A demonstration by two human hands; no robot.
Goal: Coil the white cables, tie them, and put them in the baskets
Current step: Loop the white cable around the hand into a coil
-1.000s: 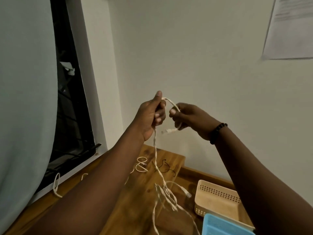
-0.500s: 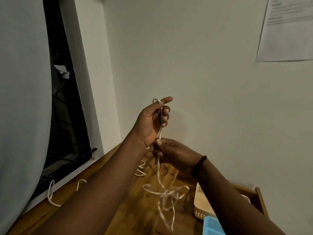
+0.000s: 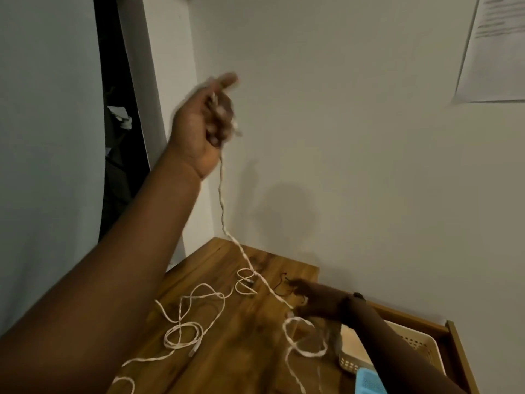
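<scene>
While the left hand (image 3: 204, 123) was raised high near the wall, its fingers were curled round one end of a white cable (image 3: 221, 194), with the thumb pointing up; the hand was blurred, so the exact grip could not be made out. From that fist the cable hung down, reached the desk (image 3: 216, 351) near its far edge, and ran slantwise to the right hand (image 3: 309, 302). The right hand lay low over the desk by the far right corner, fingers bent round the same cable where it met the wood; how tightly it held could not be told. Beyond that hand the cable made one loose loop and trailed off toward the near edge.

Two hands were in view, and at least two more white cables: a loose cable (image 3: 193, 322) sprawled in loops across the middle of the desk, well apart from both hands, and a small coil (image 3: 245, 284) near the far edge, between the hands and just beside the stretched cable. Some thin dark ties (image 3: 282, 284) lay next to the right hand. Two baskets sat at the right: a cream basket (image 3: 420, 345) under the right forearm, and a blue basket (image 3: 369, 382) at the near right edge.

The left arm stretched up and forward, nearly straight. The right wrist wore a dark bracelet (image 3: 356, 295). A paper sheet (image 3: 494, 46) hung on the wall.
</scene>
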